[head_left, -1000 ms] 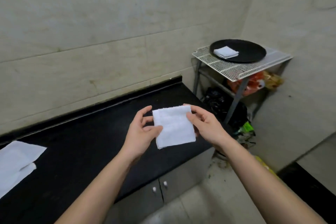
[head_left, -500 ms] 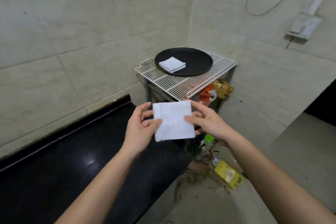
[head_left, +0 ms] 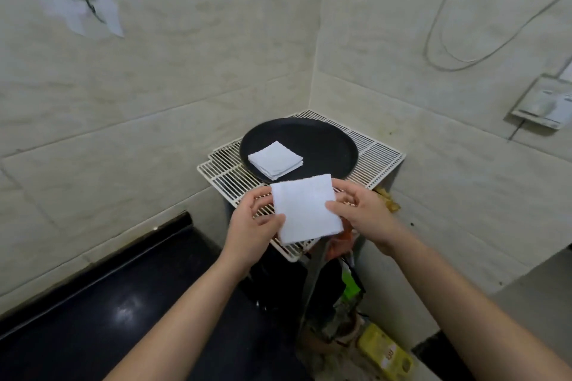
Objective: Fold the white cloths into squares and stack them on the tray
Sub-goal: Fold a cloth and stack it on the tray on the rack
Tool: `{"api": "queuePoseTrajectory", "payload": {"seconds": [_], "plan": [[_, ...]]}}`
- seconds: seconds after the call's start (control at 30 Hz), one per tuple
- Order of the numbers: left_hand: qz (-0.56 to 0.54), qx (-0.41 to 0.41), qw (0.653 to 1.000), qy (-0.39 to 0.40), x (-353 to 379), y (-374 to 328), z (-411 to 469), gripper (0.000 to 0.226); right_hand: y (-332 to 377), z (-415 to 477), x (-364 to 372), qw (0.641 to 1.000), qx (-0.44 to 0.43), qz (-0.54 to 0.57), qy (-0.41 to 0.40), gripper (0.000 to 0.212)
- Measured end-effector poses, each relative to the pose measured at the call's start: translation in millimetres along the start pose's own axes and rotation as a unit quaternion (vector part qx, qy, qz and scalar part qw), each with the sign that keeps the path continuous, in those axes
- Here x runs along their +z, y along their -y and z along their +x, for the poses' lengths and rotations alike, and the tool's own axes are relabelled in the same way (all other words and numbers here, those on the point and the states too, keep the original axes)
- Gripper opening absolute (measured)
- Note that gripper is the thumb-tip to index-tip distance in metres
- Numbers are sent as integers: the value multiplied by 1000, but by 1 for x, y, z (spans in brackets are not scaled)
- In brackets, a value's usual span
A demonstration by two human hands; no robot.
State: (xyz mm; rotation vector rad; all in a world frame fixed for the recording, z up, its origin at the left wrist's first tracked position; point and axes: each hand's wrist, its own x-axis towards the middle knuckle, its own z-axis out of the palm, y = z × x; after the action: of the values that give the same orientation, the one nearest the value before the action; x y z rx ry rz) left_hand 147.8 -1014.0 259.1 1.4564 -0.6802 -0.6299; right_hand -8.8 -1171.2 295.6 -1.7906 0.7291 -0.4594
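Above the near edge of the rack (head_left: pixel 235 178), your left hand (head_left: pixel 250 227) and right hand (head_left: pixel 366 215) pinch the folded cloth (head_left: pixel 305 210); next, lay it toward twelve o'clock, squarely on the stack (head_left: pixel 275 159) in the tray (head_left: pixel 328 145).

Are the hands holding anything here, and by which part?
Yes: a folded white cloth, pinched at its left edge by the left hand and its right edge by the right hand.

Both hands, left hand (head_left: pixel 252 227) and right hand (head_left: pixel 363 210), pinch a folded white cloth (head_left: pixel 305 209) over the wire rack (head_left: pixel 376 156), near the black tray (head_left: pixel 325 145) holding folded cloths (head_left: pixel 275 159).
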Motion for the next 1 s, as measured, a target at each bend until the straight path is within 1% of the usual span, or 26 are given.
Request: {"api": "queuePoseTrajectory", "payload": {"seconds": [0.07, 0.2, 0.27, 0.37, 0.47, 0.63, 0.8, 0.93, 1.0], "plan": [[1, -19, 1000, -24, 7, 3, 16, 45, -6, 26, -6, 1000, 1, -13, 13, 39], [-6, -45, 996, -79, 18, 4, 56, 31, -19, 87, -17, 999, 9, 0, 50, 38], [-9, -62, 990, -130, 25, 8, 85, 26, -22, 126, -23, 996, 18, 17, 82, 34], [-44, -102, 974, -195, 33, 13, 129, 23, -27, 192, -26, 991, 36, 22, 128, 31], [-44, -123, 958, -254, 38, 16, 167, 23, -33, 250, -23, 985, 42, 17, 168, 47], [-35, -135, 934, -330, 39, 23, 201, 21, -36, 308, -9, 972, 45, 13, 230, 53], [20, -152, 927, -344, 41, 39, 203, 28, -56, 327, -1, 964, 42, -7, 261, 55], [58, -143, 919, -361, 42, 43, 205, 26, -61, 334, -2, 967, 31, -6, 251, 50], [74, -142, 920, -358, 43, 44, 206, 26, -64, 333, -3, 967, 24, -4, 253, 48]]}}
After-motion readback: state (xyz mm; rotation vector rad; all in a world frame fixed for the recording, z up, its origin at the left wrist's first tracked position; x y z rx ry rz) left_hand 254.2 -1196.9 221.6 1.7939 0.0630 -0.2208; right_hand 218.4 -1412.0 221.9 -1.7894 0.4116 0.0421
